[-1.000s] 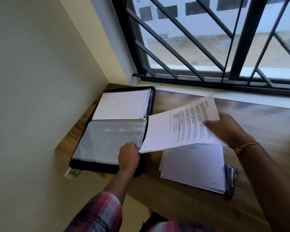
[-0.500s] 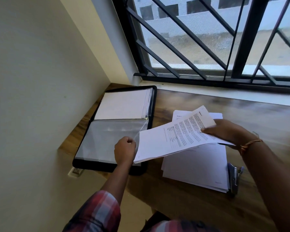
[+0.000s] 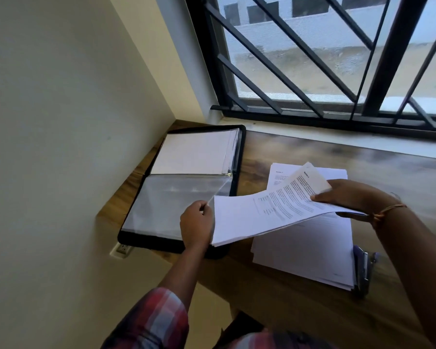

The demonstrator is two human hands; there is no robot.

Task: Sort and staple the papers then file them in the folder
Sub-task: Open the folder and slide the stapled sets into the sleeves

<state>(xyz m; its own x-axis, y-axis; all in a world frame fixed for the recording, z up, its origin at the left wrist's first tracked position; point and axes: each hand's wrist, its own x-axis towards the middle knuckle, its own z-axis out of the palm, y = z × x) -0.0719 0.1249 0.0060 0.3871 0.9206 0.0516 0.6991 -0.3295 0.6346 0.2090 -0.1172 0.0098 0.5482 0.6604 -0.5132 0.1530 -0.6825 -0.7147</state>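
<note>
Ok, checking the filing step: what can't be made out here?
Head view:
staple in the held papers: right hand covers one corner
their print: too small, blurred
stack beneath: partly covered by those papers
edge of the sleeve the left hand pinches: fingers hide it

left hand (image 3: 196,224) fingers curled, thumb and forefinger pinching pocket (image 3: 161,207) edge | left arm stretched forward, forearm bare | right hand (image 3: 347,195) thumb on top, gripping papers (image 3: 249,217) at far end | right forearm bare, angled in from right

Daylight enters through the barred window (image 3: 300,71), upper right; pale glare sheens the bench (image 3: 312,152); frame edges bow, slightly soft.
</note>
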